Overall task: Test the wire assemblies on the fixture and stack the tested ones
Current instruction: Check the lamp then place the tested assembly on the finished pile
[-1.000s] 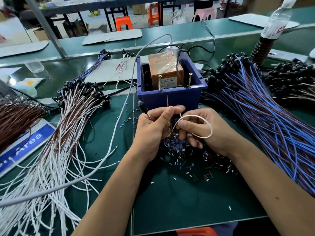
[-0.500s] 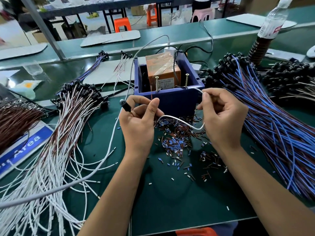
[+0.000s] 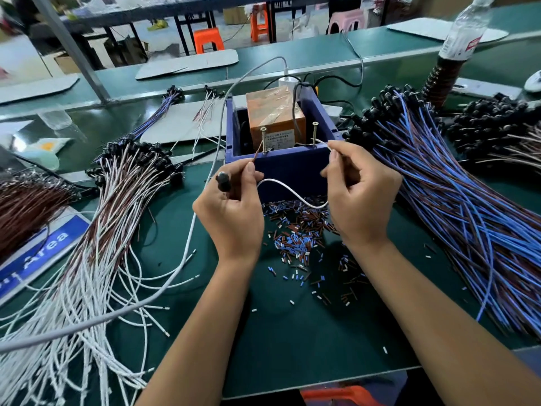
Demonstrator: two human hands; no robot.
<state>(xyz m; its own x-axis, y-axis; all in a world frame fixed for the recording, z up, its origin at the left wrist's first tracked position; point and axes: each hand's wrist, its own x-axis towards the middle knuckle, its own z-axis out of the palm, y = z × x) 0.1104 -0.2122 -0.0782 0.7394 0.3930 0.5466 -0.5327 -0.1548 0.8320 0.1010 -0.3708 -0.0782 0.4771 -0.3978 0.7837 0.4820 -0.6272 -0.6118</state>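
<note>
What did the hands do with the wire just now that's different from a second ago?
Both hands moved apart and up from the table to the blue box. The left hand now holds the brown wire end up to the left screw; the right hand holds the white wire end by the right screw. The wire's loop opened into a sagging curve. The box and wire piles stayed put.

"Area" on blue sign (image 3: 44, 250)
</note>
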